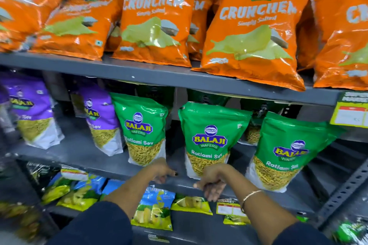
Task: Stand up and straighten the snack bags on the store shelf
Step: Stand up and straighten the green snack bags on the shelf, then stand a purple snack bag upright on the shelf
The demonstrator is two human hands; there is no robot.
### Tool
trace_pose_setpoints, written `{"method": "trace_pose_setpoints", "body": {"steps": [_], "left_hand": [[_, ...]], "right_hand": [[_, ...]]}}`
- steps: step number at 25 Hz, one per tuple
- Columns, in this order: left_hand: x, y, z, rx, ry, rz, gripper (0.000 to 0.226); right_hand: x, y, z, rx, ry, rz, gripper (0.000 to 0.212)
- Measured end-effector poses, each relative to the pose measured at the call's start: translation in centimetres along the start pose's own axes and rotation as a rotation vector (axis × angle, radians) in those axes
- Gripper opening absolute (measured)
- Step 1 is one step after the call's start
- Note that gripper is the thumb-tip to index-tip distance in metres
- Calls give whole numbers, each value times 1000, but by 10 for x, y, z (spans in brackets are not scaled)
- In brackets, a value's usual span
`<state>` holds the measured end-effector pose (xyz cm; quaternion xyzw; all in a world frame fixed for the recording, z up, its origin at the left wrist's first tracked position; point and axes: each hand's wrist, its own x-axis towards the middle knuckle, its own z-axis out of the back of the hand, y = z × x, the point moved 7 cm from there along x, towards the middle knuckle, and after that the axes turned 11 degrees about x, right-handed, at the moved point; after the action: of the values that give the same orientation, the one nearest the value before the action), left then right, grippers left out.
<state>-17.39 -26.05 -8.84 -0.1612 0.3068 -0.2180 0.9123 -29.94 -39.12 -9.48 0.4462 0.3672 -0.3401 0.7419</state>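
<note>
Three green Ratlami Sev bags stand on the middle shelf: a left one (143, 131), a middle one (211, 137) and a right one (286, 151) that leans left. My left hand (163, 171) is at the shelf's front edge below the left green bag, fingers curled, with nothing seen in it. In front of the middle green bag's base hangs my right hand (212, 185), fingers loosely bent and pointing down, holding nothing. Two purple sev bags (31, 113) (101, 121) stand further left. Orange Crunchem bags (157, 22) (253, 36) fill the top shelf, some leaning.
Grey metal shelves (159, 77) span the view. The bottom shelf holds blue and yellow snack bags (153, 211) lying flat and tilted. A yellow price tag (350, 109) hangs at the right edge, another tag (229, 208) sits low. A perforated upright (342, 191) slants at right.
</note>
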Motion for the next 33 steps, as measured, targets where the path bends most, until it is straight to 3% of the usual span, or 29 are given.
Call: {"method": "trace_pose_setpoints", "body": {"steps": [2, 4, 5, 7, 9, 11, 13, 14, 16, 17, 18, 19, 21, 23, 25, 26, 28, 29, 30, 31, 32, 33], "left_hand": [[-2, 49, 15, 112, 53, 149, 36], [9, 86, 45, 202, -65, 197, 39], [16, 103, 62, 112, -171, 172, 47], [34, 123, 89, -150, -268, -51, 88], [51, 131, 105, -304, -270, -198, 113], [49, 129, 112, -358, -238, -276, 102], [53, 124, 114, -391, -285, -347, 90], [58, 126, 114, -412, -285, -368, 90], [62, 128, 115, -388, -257, -357, 99], [62, 129, 115, -357, -231, -334, 108], [65, 131, 113, -345, -205, -317, 115], [62, 131, 112, -325, -195, -305, 115], [62, 130, 111, -299, -208, -304, 104], [59, 131, 112, -321, -202, -315, 99], [58, 129, 112, -292, -210, -326, 100], [58, 127, 111, -262, -205, -337, 102], [52, 129, 111, -170, -126, -344, 95], [49, 135, 113, -109, -72, -309, 78], [51, 146, 117, -87, -11, -268, 52], [46, 164, 119, -100, 124, -177, 21], [42, 182, 120, -117, 270, -101, 8], [41, 202, 125, -95, 363, -18, 25]], "right_hand": [[6, 47, -16, -38, -112, 189, 37], [13, 89, -17, -31, -349, 427, 53], [17, 106, -17, 63, -429, 514, 72], [31, 131, -23, 376, -431, 640, 93], [42, 154, -32, 628, -392, 739, 83], [44, 165, -42, 728, -395, 743, 87], [33, 178, -49, 747, -382, 766, 110], [19, 185, -44, 817, -464, 793, 114], [-23, 193, -18, 972, -821, 978, 94], [-59, 203, -7, 901, -1069, 1044, 78], [-94, 216, 2, 687, -1319, 1042, 64], [-117, 236, 7, 392, -1460, 982, 51], [-130, 269, 13, -91, -1423, 769, 35], [-131, 274, 13, -192, -1320, 621, 30], [-140, 266, 9, -113, -1398, 619, 27], [-147, 265, 3, -162, -1518, 646, 27], [-155, 275, -29, -384, -1723, 884, 26], [-151, 283, -52, -464, -1704, 1040, 22], [-137, 294, -77, -512, -1548, 1142, 16], [-115, 306, -96, -522, -1325, 1115, 14], [-84, 312, -113, -497, -1107, 996, 18], [-49, 311, -128, -422, -913, 835, 26]]}}
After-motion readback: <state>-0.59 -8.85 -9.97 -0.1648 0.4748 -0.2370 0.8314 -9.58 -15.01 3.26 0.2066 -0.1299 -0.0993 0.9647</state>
